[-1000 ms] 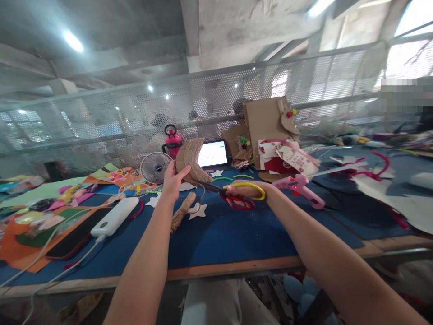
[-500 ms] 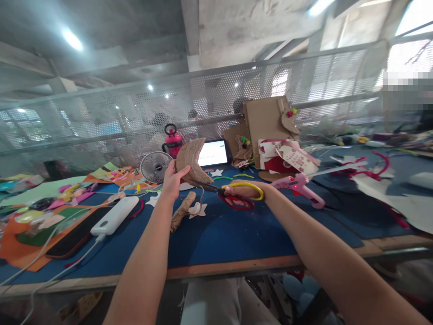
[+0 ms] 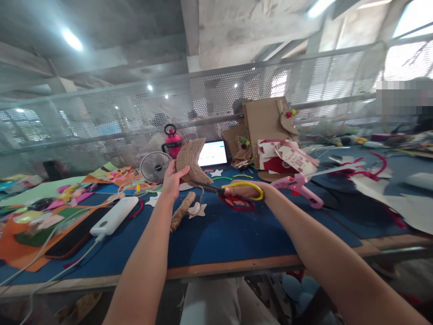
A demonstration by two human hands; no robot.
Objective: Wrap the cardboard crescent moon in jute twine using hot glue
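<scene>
A curved piece of brown cardboard covered with rows of twine [image 3: 192, 160] is pinched in my left hand [image 3: 173, 181], thumb on its front. My right hand [image 3: 238, 190] grips scissors with one yellow and one red handle loop [image 3: 252, 189]. Their dark blades point left and reach the lower edge of the cardboard piece. From that edge a strand of twine hangs toward a crumpled brown paper roll [image 3: 182, 212] and a pale star cutout [image 3: 197, 210] on the blue mat [image 3: 216, 243].
A pink glue gun [image 3: 299, 186] lies right of my right hand. Behind stand a small fan [image 3: 155, 167], a pink bottle [image 3: 173, 145], a lit tablet [image 3: 214, 153] and cardboard pieces [image 3: 265, 124]. A white power bank [image 3: 115, 215] and a phone [image 3: 77, 233] lie left.
</scene>
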